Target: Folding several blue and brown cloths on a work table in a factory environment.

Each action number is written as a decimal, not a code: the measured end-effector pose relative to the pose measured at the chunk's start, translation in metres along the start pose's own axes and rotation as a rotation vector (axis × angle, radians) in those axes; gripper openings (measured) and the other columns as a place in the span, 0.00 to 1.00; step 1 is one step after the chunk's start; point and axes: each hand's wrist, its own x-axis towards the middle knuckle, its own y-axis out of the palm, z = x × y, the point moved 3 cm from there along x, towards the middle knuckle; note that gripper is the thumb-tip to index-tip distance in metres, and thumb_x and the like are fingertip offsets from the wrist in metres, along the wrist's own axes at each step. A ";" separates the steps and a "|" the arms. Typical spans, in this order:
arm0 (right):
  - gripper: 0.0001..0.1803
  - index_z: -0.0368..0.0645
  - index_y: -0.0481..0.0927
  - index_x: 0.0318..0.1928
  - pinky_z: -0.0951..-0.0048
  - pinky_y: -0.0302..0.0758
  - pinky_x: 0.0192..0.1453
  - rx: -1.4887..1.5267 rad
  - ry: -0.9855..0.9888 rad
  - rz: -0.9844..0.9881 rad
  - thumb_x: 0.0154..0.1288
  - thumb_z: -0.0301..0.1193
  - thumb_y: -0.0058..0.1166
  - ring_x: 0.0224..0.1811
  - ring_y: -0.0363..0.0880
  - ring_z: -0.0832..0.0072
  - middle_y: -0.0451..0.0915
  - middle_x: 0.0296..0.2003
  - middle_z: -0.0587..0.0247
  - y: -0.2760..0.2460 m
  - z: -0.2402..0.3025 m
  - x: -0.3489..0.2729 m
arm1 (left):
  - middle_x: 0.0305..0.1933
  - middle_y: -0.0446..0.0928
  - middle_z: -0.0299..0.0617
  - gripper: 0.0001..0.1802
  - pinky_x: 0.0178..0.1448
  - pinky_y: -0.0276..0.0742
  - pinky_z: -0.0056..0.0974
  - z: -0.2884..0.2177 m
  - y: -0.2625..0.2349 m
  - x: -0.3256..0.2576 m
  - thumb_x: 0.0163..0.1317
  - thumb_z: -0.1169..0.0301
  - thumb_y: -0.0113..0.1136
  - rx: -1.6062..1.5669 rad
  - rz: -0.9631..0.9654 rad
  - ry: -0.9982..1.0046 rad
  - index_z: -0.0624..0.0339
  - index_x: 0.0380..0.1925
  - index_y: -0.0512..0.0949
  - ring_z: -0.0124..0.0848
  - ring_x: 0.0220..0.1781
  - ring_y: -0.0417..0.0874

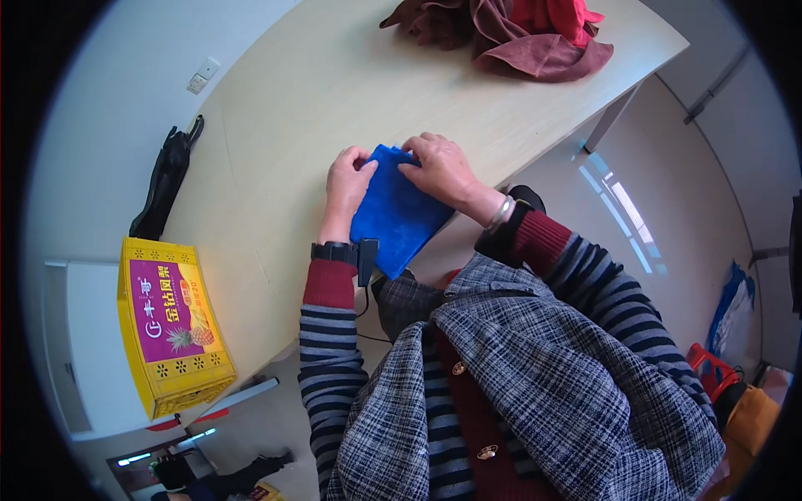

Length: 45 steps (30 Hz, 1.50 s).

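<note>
A folded blue cloth lies at the near edge of the pale wooden table, partly hanging over it. My left hand presses on the cloth's left top corner, fingers curled onto the fabric. My right hand rests on its top right corner, fingertips pinching the folded edge. A black band with a small device sits on my left wrist and a metal bracelet on my right.
A heap of dark red and bright red cloths lies at the table's far end. A yellow cardboard box stands on a white surface to the left. A black folded umbrella leans beside the table.
</note>
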 end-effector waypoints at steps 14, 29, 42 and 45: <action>0.09 0.42 0.81 0.39 0.54 0.79 0.46 -0.002 -0.072 0.069 0.63 0.33 0.60 0.40 0.83 0.51 0.84 0.34 0.49 0.004 0.009 0.012 | 0.40 0.84 0.45 0.16 0.45 0.80 0.34 -0.008 -0.015 -0.025 0.63 0.69 0.68 -0.276 0.033 -0.034 0.64 0.47 0.77 0.27 0.39 0.83; 0.09 0.40 0.75 0.41 0.51 0.80 0.42 -0.274 0.058 0.171 0.71 0.33 0.50 0.36 0.85 0.49 0.85 0.31 0.46 0.021 0.004 0.011 | 0.34 0.85 0.54 0.15 0.42 0.80 0.46 -0.003 -0.025 -0.065 0.64 0.62 0.67 0.246 -0.256 -0.044 0.56 0.46 0.79 0.47 0.36 0.87; 0.09 0.39 0.75 0.41 0.50 0.80 0.43 -0.300 0.027 0.179 0.72 0.32 0.47 0.36 0.85 0.47 0.85 0.31 0.45 0.018 0.006 0.008 | 0.45 0.85 0.54 0.19 0.56 0.75 0.52 -0.011 -0.019 -0.066 0.68 0.61 0.63 0.593 -0.274 0.080 0.58 0.53 0.75 0.53 0.46 0.84; 0.09 0.39 0.76 0.41 0.50 0.80 0.44 -0.283 0.039 0.158 0.71 0.32 0.48 0.36 0.85 0.47 0.85 0.31 0.45 0.018 0.008 0.006 | 0.52 0.83 0.53 0.20 0.60 0.73 0.51 -0.013 -0.021 -0.072 0.69 0.61 0.62 0.612 -0.242 0.037 0.61 0.55 0.74 0.52 0.50 0.83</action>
